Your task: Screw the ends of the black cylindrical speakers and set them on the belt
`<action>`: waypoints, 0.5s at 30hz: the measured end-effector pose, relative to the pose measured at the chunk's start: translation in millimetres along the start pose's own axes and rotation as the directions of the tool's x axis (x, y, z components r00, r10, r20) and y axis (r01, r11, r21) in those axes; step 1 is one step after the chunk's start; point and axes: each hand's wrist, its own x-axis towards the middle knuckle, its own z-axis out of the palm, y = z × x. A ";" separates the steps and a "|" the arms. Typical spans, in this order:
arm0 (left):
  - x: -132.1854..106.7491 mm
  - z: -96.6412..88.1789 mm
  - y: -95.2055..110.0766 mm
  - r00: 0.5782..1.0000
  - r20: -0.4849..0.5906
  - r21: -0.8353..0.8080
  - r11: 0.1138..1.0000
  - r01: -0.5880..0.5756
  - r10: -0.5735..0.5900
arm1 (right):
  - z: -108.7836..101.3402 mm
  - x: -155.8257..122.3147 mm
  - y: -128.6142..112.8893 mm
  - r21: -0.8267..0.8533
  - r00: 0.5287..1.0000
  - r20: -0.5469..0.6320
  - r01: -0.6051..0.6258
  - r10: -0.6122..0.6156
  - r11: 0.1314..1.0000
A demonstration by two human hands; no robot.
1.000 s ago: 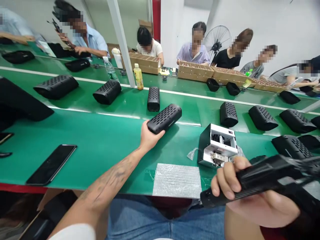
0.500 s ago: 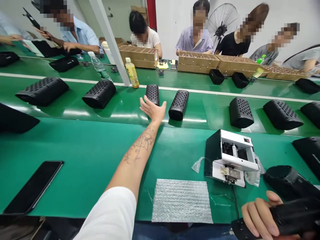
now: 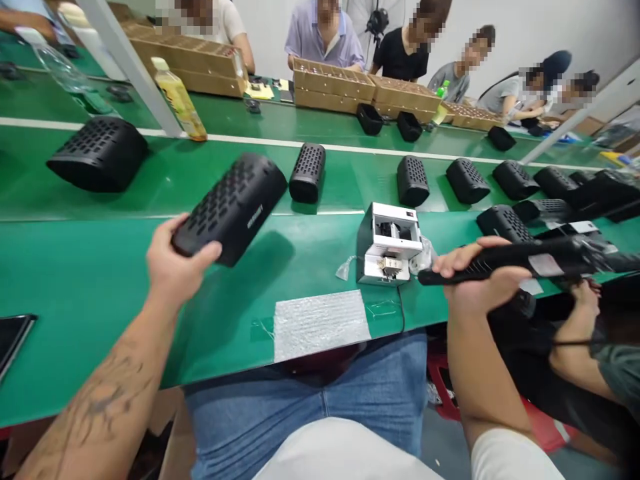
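Observation:
My left hand (image 3: 173,273) is closed round the near end of a black speaker housing (image 3: 233,207) with a perforated top. It holds the housing tilted above the green bench, thumb on the near side. Off to the right, my right hand (image 3: 477,283) grips a long black electric screwdriver (image 3: 540,259) with a pale label, held nearly level. Between the hands stands a white screw feeder (image 3: 393,243) on the bench. A sheet of bubble wrap (image 3: 320,323) lies in front of it at the bench edge.
More black housings line the belt, one (image 3: 307,173) just beyond the held one. A yellow drink bottle (image 3: 180,100) stands by a white post (image 3: 135,67). A phone (image 3: 15,340) lies at far left. Co-workers sit opposite; a co-worker's arm (image 3: 575,333) is at right.
My left hand was reaching over the belt to a housing; it has taken hold of it and drawn it nearer. My right hand has lifted the screwdriver. The view has swung right.

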 end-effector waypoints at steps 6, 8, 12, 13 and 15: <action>-133.8 -48.6 48.3 0.837 0.524 0.163 0.983 0.084 -0.159 | 29.4 11.8 46.6 -0.067 0.997 0.077 0.038 -0.033 0.997; -151.4 -35.7 63.5 0.764 0.632 0.101 0.991 0.088 -0.132 | 32.5 7.0 54.3 -0.085 0.992 0.122 -0.001 0.011 0.996; -159.0 -12.0 71.2 0.672 0.741 -0.023 0.999 0.047 -0.015 | 30.8 2.1 60.0 -0.098 0.985 0.163 -0.034 0.050 0.995; -160.3 -8.9 69.0 0.661 0.751 -0.047 0.998 0.040 0.009 | 30.3 2.0 58.7 -0.099 0.986 0.161 -0.031 0.047 0.995; -166.5 -4.9 61.8 0.664 0.746 -0.098 0.994 0.038 0.049 | 29.5 1.2 51.4 -0.104 0.988 0.151 -0.029 0.045 0.994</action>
